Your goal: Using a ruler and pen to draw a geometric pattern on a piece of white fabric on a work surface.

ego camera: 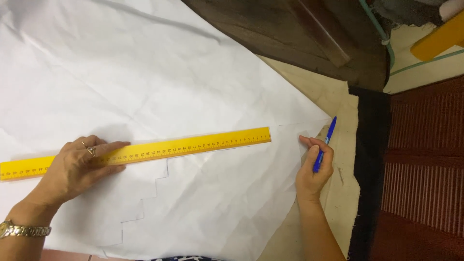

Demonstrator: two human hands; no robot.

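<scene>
Head view: my left hand (pixel 79 166) flat, fingers spread, pressing long yellow ruler (pixel 145 151) onto white fabric (pixel 145 72); ruler lies slightly tilted, right end higher. My right hand (pixel 315 170) curled closed around blue pen (pixel 325 144), fingertips touching fabric edge, well apart from ruler's end. Stepped pencil line (pixel 145 198) below ruler. Gold wristwatch (pixel 21 229) on left wrist.

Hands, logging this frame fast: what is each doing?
Left hand: open, flat on the yellow ruler.
Right hand: closed around a blue pen.
</scene>
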